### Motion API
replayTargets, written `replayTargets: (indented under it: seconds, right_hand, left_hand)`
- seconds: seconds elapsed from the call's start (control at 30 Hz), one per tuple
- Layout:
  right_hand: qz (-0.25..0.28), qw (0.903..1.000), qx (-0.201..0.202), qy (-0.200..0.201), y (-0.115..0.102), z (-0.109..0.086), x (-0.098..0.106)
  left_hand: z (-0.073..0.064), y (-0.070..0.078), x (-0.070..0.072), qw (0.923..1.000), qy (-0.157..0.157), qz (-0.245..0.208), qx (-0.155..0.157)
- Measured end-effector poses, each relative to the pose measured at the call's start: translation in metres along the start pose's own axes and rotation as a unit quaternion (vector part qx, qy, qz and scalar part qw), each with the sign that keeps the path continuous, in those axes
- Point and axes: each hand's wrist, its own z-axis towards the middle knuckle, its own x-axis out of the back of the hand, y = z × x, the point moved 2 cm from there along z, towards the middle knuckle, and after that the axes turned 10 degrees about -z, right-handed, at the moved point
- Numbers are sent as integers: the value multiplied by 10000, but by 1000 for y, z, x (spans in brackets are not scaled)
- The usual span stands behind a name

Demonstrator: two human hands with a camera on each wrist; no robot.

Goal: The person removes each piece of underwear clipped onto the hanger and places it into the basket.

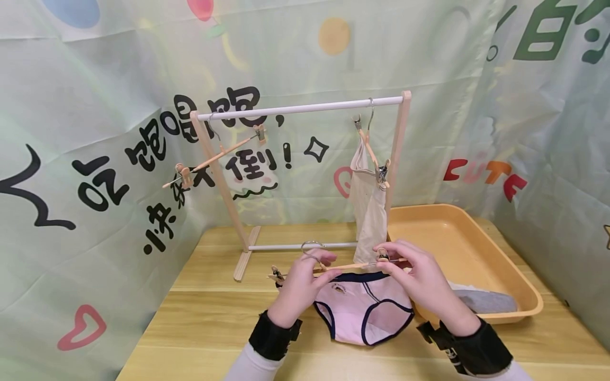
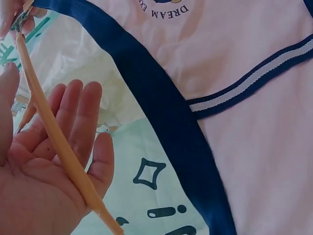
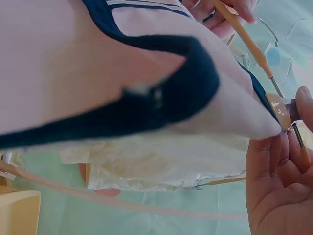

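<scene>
A pair of pink briefs (image 1: 350, 317) with navy trim hangs below a wooden clip hanger (image 1: 352, 266). My left hand (image 1: 297, 286) holds the hanger bar beside its metal hook; in the left wrist view the bar crosses the palm, the fingers only loosely bent. With thumb and fingers, my right hand (image 1: 419, 272) pinches the clip (image 3: 279, 108) at the hanger's right end. The upper corner of the briefs sits at that clip in the right wrist view. Another clip (image 1: 275, 275) shows at the left end, partly behind my left hand.
Behind stands a small rack with a white rail (image 1: 305, 109). A bare clip hanger (image 1: 224, 152) hangs on its left, and a cream cloth garment (image 1: 370, 217) hangs clipped on its right. An orange tray (image 1: 448, 227) at the right holds a grey folded item (image 1: 488, 300).
</scene>
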Motion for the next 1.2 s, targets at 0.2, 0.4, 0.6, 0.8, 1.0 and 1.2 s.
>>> replayTargets:
  seconds: [0.2, 0.4, 0.6, 0.8, 1.0, 1.2]
  right_hand:
    - [-45, 9999, 109, 15, 1, 1, -1]
    - [-188, 9996, 212, -43, 1, 0, 0]
    - [-207, 9991, 278, -240, 1, -1, 1]
    - [-357, 9983, 297, -356, -3, -1, 3]
    - [-510, 9968, 545, -297, -9, -4, 6]
    - [-1119, 9892, 949, -29, -15, -5, 6]
  left_hand:
    - [1, -1, 0, 9998, -33, -191, 34]
    - [1, -5, 1, 9983, -215, -528, 129]
    - [1, -8, 5, 9953, -459, -843, 161]
    - [2, -8, 7, 9943, -460, -954, 143]
    - [2, 6, 10, 9948, -309, -946, 232]
    - [2, -6, 6, 9935, -265, -1072, 291]
